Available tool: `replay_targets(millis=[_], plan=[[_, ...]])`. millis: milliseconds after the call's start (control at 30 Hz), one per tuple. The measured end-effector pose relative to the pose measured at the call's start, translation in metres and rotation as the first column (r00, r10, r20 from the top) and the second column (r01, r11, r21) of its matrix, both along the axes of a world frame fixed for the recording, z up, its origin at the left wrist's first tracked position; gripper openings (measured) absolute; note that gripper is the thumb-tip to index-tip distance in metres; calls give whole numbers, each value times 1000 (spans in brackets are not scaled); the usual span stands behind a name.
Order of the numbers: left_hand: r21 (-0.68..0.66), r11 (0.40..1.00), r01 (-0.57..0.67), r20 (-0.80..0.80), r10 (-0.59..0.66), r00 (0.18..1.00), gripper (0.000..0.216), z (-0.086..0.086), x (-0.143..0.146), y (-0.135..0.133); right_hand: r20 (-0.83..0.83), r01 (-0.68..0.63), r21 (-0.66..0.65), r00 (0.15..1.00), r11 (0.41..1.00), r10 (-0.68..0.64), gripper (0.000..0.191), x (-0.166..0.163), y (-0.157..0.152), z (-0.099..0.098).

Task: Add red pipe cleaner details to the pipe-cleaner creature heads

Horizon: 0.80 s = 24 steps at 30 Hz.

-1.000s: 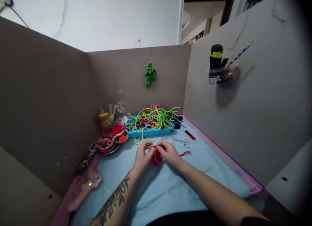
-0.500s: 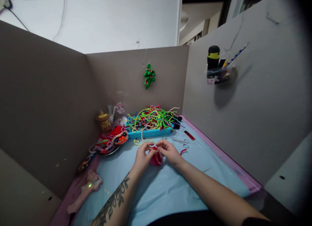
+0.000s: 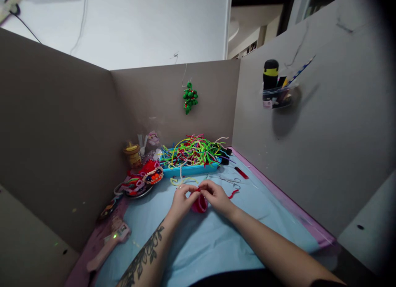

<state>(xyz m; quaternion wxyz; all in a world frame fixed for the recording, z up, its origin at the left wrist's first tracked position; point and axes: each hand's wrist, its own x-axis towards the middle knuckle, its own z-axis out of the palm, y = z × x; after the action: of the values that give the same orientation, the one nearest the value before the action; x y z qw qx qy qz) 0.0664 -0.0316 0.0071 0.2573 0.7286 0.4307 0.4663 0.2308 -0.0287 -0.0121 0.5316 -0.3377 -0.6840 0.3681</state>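
Between my hands, low over the blue table cover (image 3: 216,245), is a red and pink fuzzy piece (image 3: 199,205) that looks bent from pipe cleaners. My left hand (image 3: 183,201) pinches its upper edge with thumb and forefinger. From the other side my right hand (image 3: 217,197) pinches the same edge, and the fingertips of both hands nearly meet. The fingers partly hide the piece's top. A short red pipe cleaner (image 3: 234,193) lies just beyond my right hand, and a pale yellow one (image 3: 176,181) beyond my left. Scissors (image 3: 230,181) rest behind my right hand.
A blue tray (image 3: 192,169) heaped with colourful pipe cleaners stands at the back. On the left are a dish (image 3: 140,194) of red fuzzy pieces, a jar (image 3: 133,155) and a pink glue gun (image 3: 108,245). Grey panels (image 3: 173,101) enclose three sides.
My fingertips have drawn slightly closer together on the red and pink piece. The whole view has shifted a little; the things on the table lie as before.
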Motion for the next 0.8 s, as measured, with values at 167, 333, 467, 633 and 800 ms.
replay_targets(millis=[167, 333, 467, 633, 800], plan=[[-1, 1000, 3, -19, -3, 1000, 7, -1, -1, 1, 57, 15, 36, 998, 999, -17, 12, 0, -2, 1], [-10, 1000, 27, -37, -27, 999, 7, -1, -1, 0, 103, 11, 54, 995, 998, -17, 15, 2, -2, 4], [-8, 999, 47, -53, -47, 997, 5, 1, -1, 0, 206, -7, 181, 978, 984, -31, 16, 4, -3, 3], [0, 997, 80, -89, -80, 993, 7, 5, -4, -1, 305, -52, 507, 944, 860, -123, 30, 7, 0, -3], [20, 996, 92, -79, -91, 993, 13, 6, -6, -1, 326, -11, 767, 868, 642, -374, 33, 7, -2, -5]])
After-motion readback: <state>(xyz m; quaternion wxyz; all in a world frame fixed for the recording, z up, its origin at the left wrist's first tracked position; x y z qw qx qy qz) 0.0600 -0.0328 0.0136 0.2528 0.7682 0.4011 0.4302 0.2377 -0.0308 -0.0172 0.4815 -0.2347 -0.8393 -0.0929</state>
